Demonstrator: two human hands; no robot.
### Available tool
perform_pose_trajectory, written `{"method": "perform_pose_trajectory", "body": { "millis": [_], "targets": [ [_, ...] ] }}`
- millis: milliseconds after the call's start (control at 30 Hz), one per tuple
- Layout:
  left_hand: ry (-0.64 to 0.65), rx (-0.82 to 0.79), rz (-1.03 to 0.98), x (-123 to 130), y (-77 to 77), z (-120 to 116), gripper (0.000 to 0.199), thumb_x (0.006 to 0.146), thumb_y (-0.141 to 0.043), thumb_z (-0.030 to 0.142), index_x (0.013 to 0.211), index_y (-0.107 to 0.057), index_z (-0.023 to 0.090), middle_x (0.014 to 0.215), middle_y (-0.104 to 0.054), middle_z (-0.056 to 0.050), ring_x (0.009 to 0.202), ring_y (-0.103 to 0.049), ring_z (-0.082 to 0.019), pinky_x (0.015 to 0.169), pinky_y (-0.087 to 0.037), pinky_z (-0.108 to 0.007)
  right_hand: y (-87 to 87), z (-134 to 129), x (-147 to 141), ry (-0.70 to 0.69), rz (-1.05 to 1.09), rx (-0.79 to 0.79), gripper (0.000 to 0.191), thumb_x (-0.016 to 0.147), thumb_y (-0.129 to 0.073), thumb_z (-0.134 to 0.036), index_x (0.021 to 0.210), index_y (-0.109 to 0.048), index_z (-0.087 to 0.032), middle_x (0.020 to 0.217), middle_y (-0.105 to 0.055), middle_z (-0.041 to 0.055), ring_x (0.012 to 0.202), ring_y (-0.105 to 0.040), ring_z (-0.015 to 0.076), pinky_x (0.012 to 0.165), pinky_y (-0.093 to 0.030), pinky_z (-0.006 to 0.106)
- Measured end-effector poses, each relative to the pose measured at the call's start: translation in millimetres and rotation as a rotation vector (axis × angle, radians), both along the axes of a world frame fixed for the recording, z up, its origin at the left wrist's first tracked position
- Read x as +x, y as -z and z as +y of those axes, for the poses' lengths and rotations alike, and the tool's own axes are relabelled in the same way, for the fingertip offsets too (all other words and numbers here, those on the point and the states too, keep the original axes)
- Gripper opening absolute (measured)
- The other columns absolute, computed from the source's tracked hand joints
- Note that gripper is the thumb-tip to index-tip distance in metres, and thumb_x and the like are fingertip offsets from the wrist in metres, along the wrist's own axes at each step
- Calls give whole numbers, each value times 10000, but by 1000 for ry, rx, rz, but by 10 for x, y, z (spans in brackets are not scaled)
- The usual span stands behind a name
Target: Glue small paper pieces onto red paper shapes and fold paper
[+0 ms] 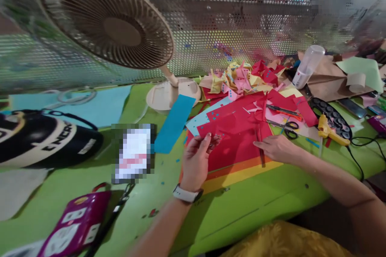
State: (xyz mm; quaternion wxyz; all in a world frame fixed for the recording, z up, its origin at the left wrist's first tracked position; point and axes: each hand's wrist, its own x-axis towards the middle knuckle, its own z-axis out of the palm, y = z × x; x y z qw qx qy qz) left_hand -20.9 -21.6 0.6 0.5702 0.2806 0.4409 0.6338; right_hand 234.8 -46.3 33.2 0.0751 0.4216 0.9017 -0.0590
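My left hand (195, 162) is over the left part of the red sheets (235, 152), its thumb pressed to curled fingers. Something small and blurred shows at the fingertips; I cannot make it out. To the right, my right hand (276, 148) is closed, with its fingertips on a thin dark tool (262, 158) standing out against the red paper. Orange and yellow sheets (241, 176) stick out under the red ones. A light blue dotted sheet (196, 122) shows at their upper left. Beyond my right hand are black scissors (291, 129) and an orange-and-black cutter (285, 111).
A fan (173, 92) stands behind, left of crumpled paper scraps (241, 76). On the right are a clear bottle (309, 66), a yellow glue gun (330, 130) and cables. A blue strip (175, 124), phone (134, 152), black bottle (48, 140) and purple pack (78, 223) lie left.
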Motion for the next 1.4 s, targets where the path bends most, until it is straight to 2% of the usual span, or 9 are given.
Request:
{"method": "perform_pose_trajectory", "body": {
  "millis": [167,567,833,1067,1267,1400],
  "targets": [
    [17,-18,65,-21,32,-18,301,629,-854,361,798,-675,187,767,-754,-2,752,-723,-155,788,-575,-301,20,-2,-16,11,2,-26,444,946,-388,-142,1372,-515,-142,896,-681,107,853,-632,203,665,-460,294],
    [13,71,282,-106,144,-9,204,757,-759,343,849,-663,188,796,-749,1,755,-726,-161,793,-590,-320,49,11,-33,-51,77,9,383,950,-398,-152,1292,-570,-144,865,-680,82,784,-600,177,603,-399,283],
    [35,17,259,-77,71,-18,294,675,-811,396,819,-667,184,783,-757,-17,732,-722,-165,738,-583,-278,43,24,-19,-82,77,34,340,964,-390,-138,1233,-598,-160,870,-671,74,771,-590,158,642,-403,278],
    [74,-52,285,-33,22,-48,369,669,-808,443,846,-649,161,818,-762,-70,783,-732,-211,823,-578,-360,89,48,52,-77,95,82,336,947,-414,-117,1218,-606,-168,862,-660,76,781,-608,172,646,-432,285],
    [143,-29,275,3,-25,-60,351,702,-784,452,834,-648,156,840,-761,-94,826,-730,-221,834,-569,-368,147,61,99,-74,122,147,340,936,-429,-122,1202,-635,-170,888,-667,89,803,-616,185,675,-465,292],
    [148,9,315,9,-35,-61,344,710,-777,452,839,-656,156,848,-761,-96,822,-727,-215,794,-574,-345,73,57,55,-61,68,120,382,928,-416,-99,1244,-620,-169,911,-668,100,818,-619,188,670,-472,283]
  ]
}}
